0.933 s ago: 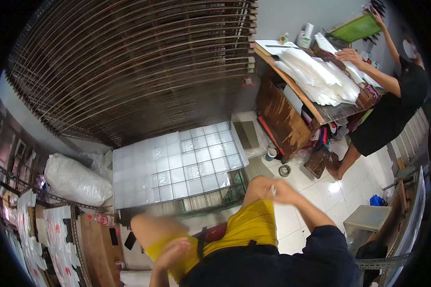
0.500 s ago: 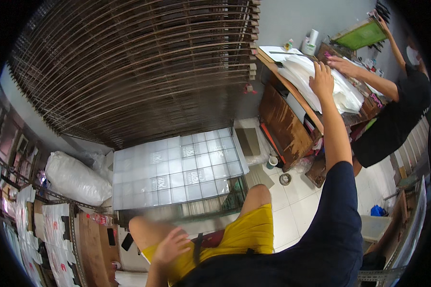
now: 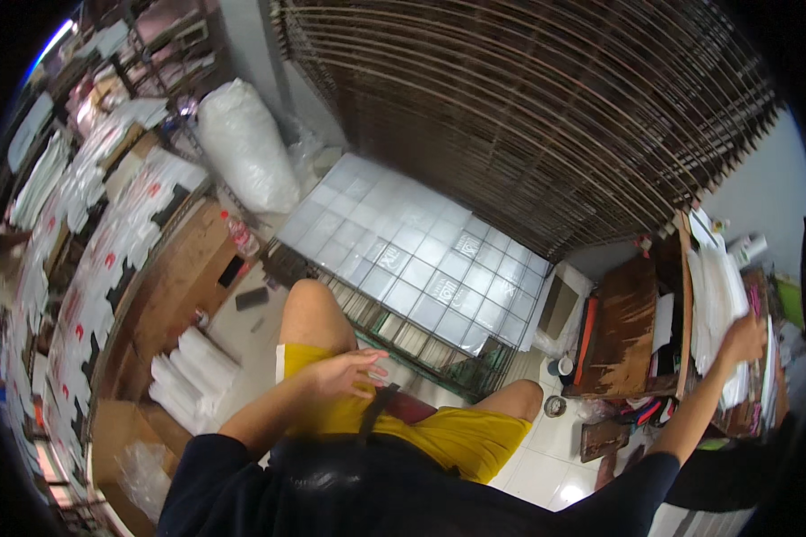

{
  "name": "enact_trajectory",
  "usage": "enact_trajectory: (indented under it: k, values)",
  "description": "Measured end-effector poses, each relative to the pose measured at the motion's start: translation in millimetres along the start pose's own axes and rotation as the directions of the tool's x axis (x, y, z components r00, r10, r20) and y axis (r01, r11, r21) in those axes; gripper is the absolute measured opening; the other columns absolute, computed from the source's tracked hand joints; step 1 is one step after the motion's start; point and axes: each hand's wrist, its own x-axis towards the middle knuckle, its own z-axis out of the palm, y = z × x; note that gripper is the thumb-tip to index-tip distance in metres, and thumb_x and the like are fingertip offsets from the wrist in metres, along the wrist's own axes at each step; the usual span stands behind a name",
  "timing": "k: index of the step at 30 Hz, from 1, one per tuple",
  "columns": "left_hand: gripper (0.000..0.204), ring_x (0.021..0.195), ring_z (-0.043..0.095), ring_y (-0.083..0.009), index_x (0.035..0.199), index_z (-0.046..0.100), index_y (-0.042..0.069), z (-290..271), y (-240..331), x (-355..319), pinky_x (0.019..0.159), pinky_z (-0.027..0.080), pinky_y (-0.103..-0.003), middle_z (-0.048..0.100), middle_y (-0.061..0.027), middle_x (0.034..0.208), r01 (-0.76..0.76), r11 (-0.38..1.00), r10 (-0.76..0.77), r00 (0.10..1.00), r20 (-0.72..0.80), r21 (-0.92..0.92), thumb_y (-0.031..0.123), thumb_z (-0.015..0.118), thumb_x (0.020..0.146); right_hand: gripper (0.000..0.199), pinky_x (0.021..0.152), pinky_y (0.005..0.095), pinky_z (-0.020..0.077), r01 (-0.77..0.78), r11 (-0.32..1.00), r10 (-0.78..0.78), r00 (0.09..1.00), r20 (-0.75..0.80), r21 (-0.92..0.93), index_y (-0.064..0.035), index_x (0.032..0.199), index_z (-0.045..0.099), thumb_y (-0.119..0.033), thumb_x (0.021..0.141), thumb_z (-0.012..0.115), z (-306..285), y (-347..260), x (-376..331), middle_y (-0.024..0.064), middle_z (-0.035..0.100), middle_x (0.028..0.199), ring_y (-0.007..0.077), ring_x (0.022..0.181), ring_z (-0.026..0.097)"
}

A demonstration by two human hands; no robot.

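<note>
My left hand (image 3: 349, 371) hovers above my lap, its fingers stretched out and holding nothing. At the far right my right hand (image 3: 743, 342) reaches onto a stack of thin white plastic sheets (image 3: 715, 282) on a wooden bench. Its fingers are by the edge of the stack; blur hides whether they grip a sheet. In front of my knees, frosted sheets with white print (image 3: 446, 291) lie flat under a wire grid rack (image 3: 485, 347).
Many wire racks (image 3: 546, 116) are raised behind. A stuffed white sack (image 3: 246, 148), a bottle (image 3: 239, 234) and white rolls (image 3: 192, 376) stand or lie at left. Beside the wooden bench (image 3: 620, 331) are a cup (image 3: 561, 366) and a tin (image 3: 555, 406). A dark-clothed person (image 3: 725, 479) is at lower right.
My view has swung left, so everything appears shifted and tilted. My right hand stays at the white stack, now near its edge. My left hand has risen over my lap.
</note>
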Motion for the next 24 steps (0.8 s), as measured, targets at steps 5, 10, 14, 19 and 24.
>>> enact_trajectory:
  k: [5,10,14,19,24]
  values:
    - [0.057,0.11,0.045,-0.0219,0.129,0.038,0.013,36,4,30,0.089,0.04,-0.038,0.048,-0.0089,0.119,0.009,0.936,0.014,0.998,-0.062,0.352,0.045,0.054,0.085,0.027,0.051,0.0392,0.048,-0.309,0.935,0.327,0.942,-0.082,0.176,-0.0386,0.103,0.063,-0.048,0.085,0.046,-60,52,22,0.0029,0.068,0.076,0.0262,0.063,0.064]
    - [0.066,0.11,0.046,-0.0253,0.132,0.035,0.011,138,28,75,0.091,0.041,-0.039,0.044,-0.0152,0.124,-0.136,0.882,-0.001,0.957,0.29,0.452,0.05,0.056,0.082,0.029,0.07,0.0321,0.048,-0.172,0.838,0.294,0.942,-0.162,0.518,-0.0339,0.107,0.063,-0.047,0.087,0.046,-164,69,35,0.0001,0.067,0.093,0.0213,0.083,0.064]
    - [0.097,0.122,0.037,-0.036,0.141,0.014,0.006,204,46,97,0.096,0.037,-0.047,0.033,-0.024,0.135,-0.027,0.978,-0.1,0.803,0.587,0.204,0.072,0.043,0.076,0.025,0.072,0.0263,0.0474,0.046,0.64,0.212,0.949,-0.234,0.767,-0.0165,0.11,0.064,-0.023,0.09,0.051,-246,35,16,0.0024,0.067,0.096,0.0142,0.081,0.063]
    - [0.124,0.123,0.035,-0.0423,0.142,-0.001,0.005,214,62,97,0.099,0.032,-0.051,0.027,-0.0293,0.137,0.143,0.99,-0.108,0.753,0.649,-0.001,0.091,0.027,0.058,0.022,0.069,0.023,0.0465,0.242,0.324,0.012,0.966,-0.26,0.915,-0.0026,0.107,0.063,-0.008,0.087,0.054,-307,-15,-26,0.0066,0.066,0.093,0.0112,0.081,0.06]
    - [0.132,0.121,0.04,-0.0397,0.141,0.002,0.003,147,62,98,0.096,0.036,-0.049,0.034,-0.0282,0.133,0.16,0.9,0.1,0.829,0.549,-0.406,0.096,0.019,0.048,0.021,0.067,0.0248,0.0454,0.159,0.035,-0.201,0.968,-0.149,0.987,0.0027,0.102,0.062,0.0,0.084,0.052,-337,-62,-76,0.01,0.065,0.089,0.0143,0.077,0.058]
